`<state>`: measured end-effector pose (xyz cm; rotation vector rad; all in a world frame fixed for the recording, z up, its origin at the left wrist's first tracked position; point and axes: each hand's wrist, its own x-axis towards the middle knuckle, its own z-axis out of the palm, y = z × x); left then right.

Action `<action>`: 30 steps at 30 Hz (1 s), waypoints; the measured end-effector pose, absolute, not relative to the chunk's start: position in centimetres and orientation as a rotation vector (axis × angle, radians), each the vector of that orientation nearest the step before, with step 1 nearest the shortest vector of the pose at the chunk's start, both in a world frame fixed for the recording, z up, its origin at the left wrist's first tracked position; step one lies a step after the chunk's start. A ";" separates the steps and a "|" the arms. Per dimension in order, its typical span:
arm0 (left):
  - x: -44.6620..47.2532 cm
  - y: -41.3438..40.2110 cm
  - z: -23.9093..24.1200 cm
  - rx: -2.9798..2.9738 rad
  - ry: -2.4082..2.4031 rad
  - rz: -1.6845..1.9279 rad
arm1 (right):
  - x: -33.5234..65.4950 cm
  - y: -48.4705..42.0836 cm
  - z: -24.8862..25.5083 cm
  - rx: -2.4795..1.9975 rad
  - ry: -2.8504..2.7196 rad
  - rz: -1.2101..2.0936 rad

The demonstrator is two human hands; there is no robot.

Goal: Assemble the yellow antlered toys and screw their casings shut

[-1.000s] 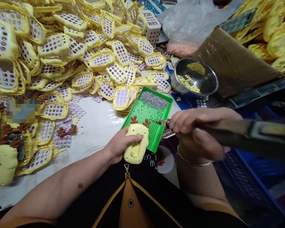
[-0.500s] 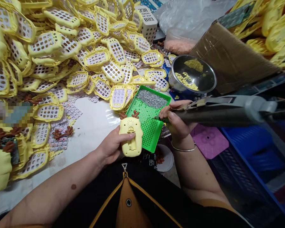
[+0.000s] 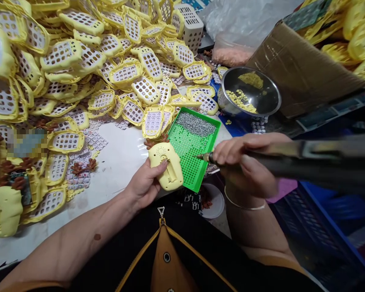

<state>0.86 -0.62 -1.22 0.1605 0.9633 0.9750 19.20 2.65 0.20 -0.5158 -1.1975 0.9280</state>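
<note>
My left hand (image 3: 146, 181) is closed round a yellow toy phone casing (image 3: 166, 166) with brown antlers, its back side up. The thumb lies by the long open recess in that back. My right hand (image 3: 246, 162) grips a dark electric screwdriver (image 3: 292, 162), held sideways with its bit pointing left. Under the bit lies a green perforated tray (image 3: 194, 178), and small silver screws (image 3: 196, 123) are heaped at its far end. The bit tip is over the tray, apart from the casing. Whether a screw sits on the tip is too small to tell.
Yellow casing halves (image 3: 124, 73) are piled across the back and left. A steel bowl (image 3: 270, 97) with small yellow pieces stands behind the tray. A cardboard box (image 3: 280, 61) of yellow parts is at right, blue crates (image 3: 325, 219) below. A white tub (image 3: 217, 200) sits near my lap.
My left hand has tilted the casing, its antlered top leaning left. My right hand has turned and shifted slightly right with the screwdriver, whose body has swung lower.
</note>
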 end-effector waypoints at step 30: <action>1.3 -1.9 -0.8 0.375 0.931 1.041 | 17.8 -1.5 2.4 -0.432 -1.155 1.225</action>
